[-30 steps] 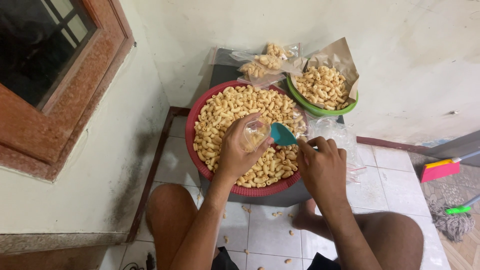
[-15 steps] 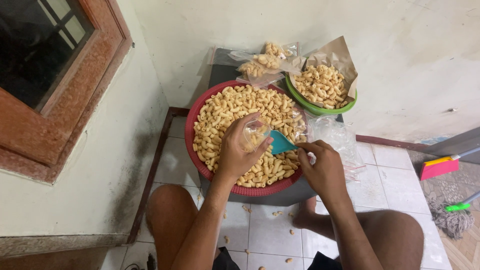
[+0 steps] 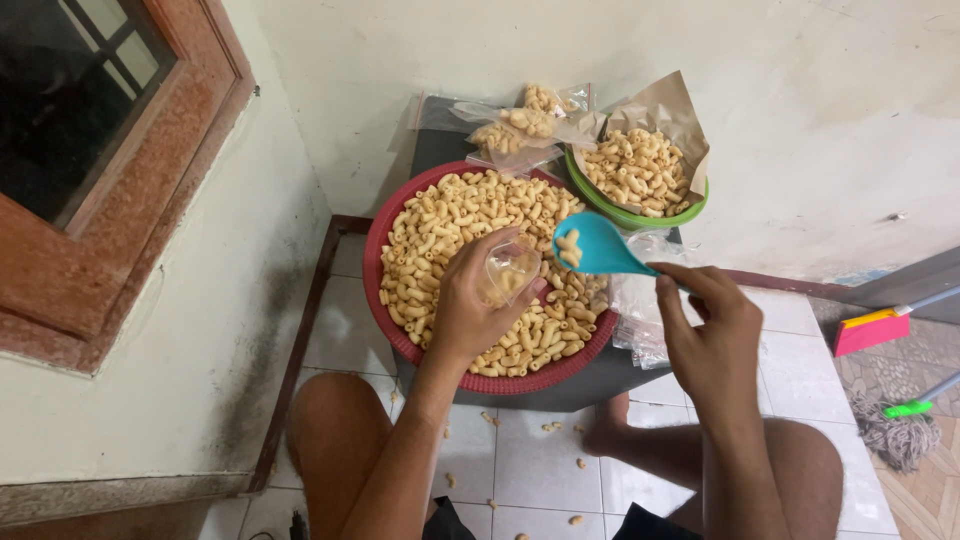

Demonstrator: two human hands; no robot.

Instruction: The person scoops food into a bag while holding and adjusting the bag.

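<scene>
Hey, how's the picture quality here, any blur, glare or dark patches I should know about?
Head view: soft, even indoor light; the left hand, small clear bag and blue scoop in the right hand look sharp, with no motion blur. The window at upper left is dark. Faint sheen on the plastic bags; mild wide-angle bending at the edges.

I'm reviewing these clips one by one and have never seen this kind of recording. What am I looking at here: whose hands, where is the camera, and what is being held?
There is no machine. One camera sits on a person's head and looks down, so both bare hands belong to that person, who sits on a tiled floor. The left hand holds a small clear plastic bag over a large red basket full of pale curled snack pieces. The right hand holds a blue scoop with a few pieces in it, beside the bag. Behind stand a green bowl lined with brown paper and some filled bags.
</scene>
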